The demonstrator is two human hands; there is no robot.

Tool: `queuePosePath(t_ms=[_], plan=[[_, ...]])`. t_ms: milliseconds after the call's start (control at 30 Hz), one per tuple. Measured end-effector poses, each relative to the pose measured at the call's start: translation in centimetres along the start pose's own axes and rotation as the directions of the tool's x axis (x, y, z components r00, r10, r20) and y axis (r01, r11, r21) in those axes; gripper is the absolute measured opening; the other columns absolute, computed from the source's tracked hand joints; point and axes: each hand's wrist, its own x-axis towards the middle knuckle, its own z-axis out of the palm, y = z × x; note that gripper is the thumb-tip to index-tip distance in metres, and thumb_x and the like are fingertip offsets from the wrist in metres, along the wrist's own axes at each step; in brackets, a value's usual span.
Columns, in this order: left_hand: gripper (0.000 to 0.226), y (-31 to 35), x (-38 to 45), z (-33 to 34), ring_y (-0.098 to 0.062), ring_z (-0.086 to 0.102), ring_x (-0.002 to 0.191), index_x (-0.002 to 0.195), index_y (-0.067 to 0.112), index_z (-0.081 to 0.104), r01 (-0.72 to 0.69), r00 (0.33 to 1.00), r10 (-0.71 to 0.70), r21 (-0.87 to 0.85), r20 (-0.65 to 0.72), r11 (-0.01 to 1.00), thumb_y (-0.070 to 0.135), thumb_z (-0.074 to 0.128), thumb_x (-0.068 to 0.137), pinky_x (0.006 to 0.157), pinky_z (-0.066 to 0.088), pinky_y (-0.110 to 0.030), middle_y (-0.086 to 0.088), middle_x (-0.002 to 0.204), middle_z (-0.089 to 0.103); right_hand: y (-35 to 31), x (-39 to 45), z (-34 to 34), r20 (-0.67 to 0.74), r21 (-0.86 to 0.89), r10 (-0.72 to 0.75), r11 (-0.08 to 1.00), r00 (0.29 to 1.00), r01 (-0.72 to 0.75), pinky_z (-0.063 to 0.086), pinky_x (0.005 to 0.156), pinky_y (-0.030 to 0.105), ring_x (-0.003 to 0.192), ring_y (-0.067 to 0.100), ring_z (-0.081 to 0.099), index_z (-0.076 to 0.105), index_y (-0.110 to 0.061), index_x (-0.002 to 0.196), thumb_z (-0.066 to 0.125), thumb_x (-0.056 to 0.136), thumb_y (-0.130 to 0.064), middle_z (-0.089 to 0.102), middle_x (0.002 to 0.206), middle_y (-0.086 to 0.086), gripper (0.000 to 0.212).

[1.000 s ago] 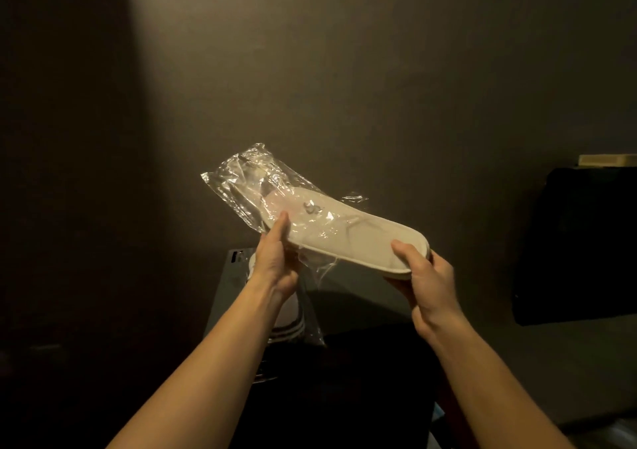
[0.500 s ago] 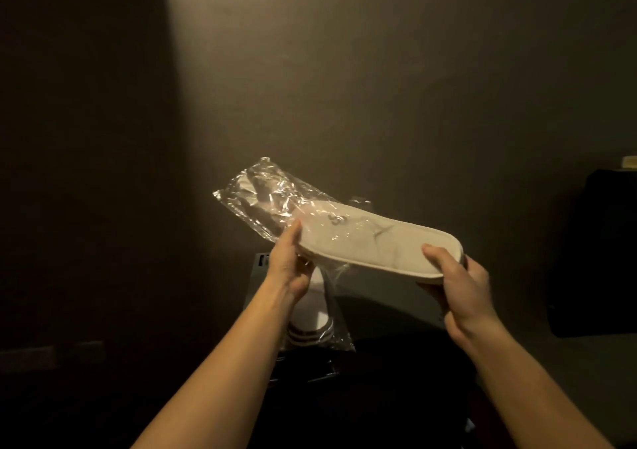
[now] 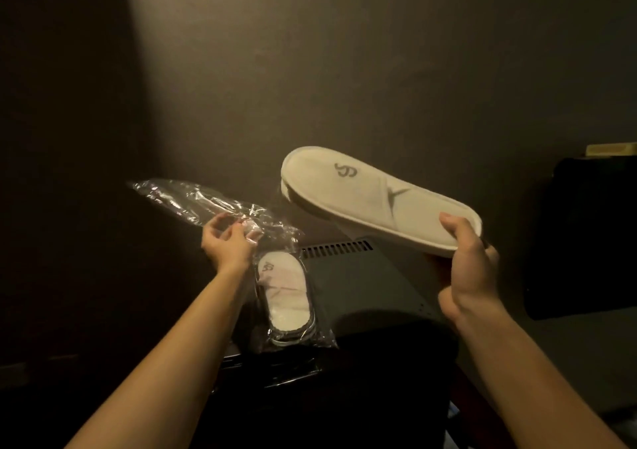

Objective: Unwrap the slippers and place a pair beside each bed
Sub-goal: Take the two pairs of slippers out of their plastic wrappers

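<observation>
Two bare forearms reach into view from below, with no sleeves, watch or jewellery visible. The left hand [image 3: 230, 241] and right hand [image 3: 471, 269] are bare, without gloves.

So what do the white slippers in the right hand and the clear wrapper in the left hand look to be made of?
White slippers with a grey logo: apparently soft matte cloth, perhaps terry or non-woven; no shine, stitched edge binding. The right hand holds the heel end. Clear wrapper: thin glossy plastic film, see-through, crinkled with bright glints, pinched by the left hand.
</observation>
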Motion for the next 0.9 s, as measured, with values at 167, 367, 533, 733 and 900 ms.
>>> queuePosePath(t_ms=[167, 367, 533, 733, 900], plan=[[0.033, -2.0, -2.5, 0.8, -0.007, 0.07, 0.063, 0.12, 0.013, 0.058, 0.02, 0.98, -0.046, 0.132, 0.193, 0.991, -0.003, 0.061, 0.092, 0.049, 0.057, -0.023, -0.008, 0.1, 0.073, -0.5, -0.3, 1.0, 0.048, 0.085, -0.017, 0.996, 0.999, 0.013, 0.058, 0.055, 0.025, 0.068, 0.009, 0.075, 0.073, -0.015, 0.094, 0.078, 0.083, -0.023, 0.076, 0.093, 0.005, 0.014], [0.032, -4.0, -7.9, 3.0, -0.026, 0.069, 0.07, 0.114, 0.012, 0.062, 0.248, 0.879, -0.271, 0.109, 0.392, 0.963, 0.001, 0.071, 0.086, 0.041, 0.049, -0.021, -0.015, 0.102, 0.075, 3.3, -0.7, 2.5, 0.266, -0.009, 0.148, 0.988, 0.953, -0.151, 0.061, 0.086, 0.052, 0.093, 0.028, 0.075, 0.068, -0.006, 0.12, 0.078, 0.084, -0.008, 0.076, 0.112, 0.019, 0.037], [0.021, -4.9, -10.4, 4.1, -0.019, 0.064, 0.06, 0.102, 0.005, 0.069, 0.501, 0.731, -0.526, 0.181, 0.434, 0.846, 0.004, 0.05, 0.092, 0.046, 0.053, -0.025, -0.011, 0.081, 0.068, 7.1, -0.4, 1.5, 0.303, -0.13, 0.317, 0.948, 0.899, -0.29, 0.062, 0.087, 0.047, 0.098, 0.034, 0.075, 0.068, 0.001, 0.12, 0.077, 0.085, -0.009, 0.077, 0.107, 0.021, 0.038], [0.064, -4.9, -10.3, 4.7, -0.034, 0.072, 0.094, 0.116, 0.012, 0.069, 0.682, 0.606, -0.561, -0.006, 0.564, 0.731, 0.063, 0.041, 0.092, 0.078, 0.062, -0.044, -0.017, 0.104, 0.075, 7.7, -0.1, -0.3, 0.213, -0.415, 0.217, 0.903, 0.953, -0.113, 0.061, 0.086, 0.054, 0.092, 0.031, 0.076, 0.069, -0.004, 0.107, 0.088, 0.077, -0.025, 0.078, 0.099, 0.015, 0.041], [0.071, -5.8, -10.7, 5.5, -0.031, 0.072, 0.099, 0.13, 0.013, 0.063, 0.55, 0.643, -0.55, 0.178, 0.533, 0.816, 0.058, 0.072, 0.076, 0.074, 0.063, -0.042, -0.014, 0.118, 0.073, 7.2, 0.0, -1.3, 0.211, -0.532, 0.186, 0.846, 0.96, -0.047, 0.059, 0.092, 0.05, 0.097, 0.025, 0.073, 0.066, -0.008, 0.107, 0.084, 0.081, -0.03, 0.074, 0.107, 0.011, 0.038]])
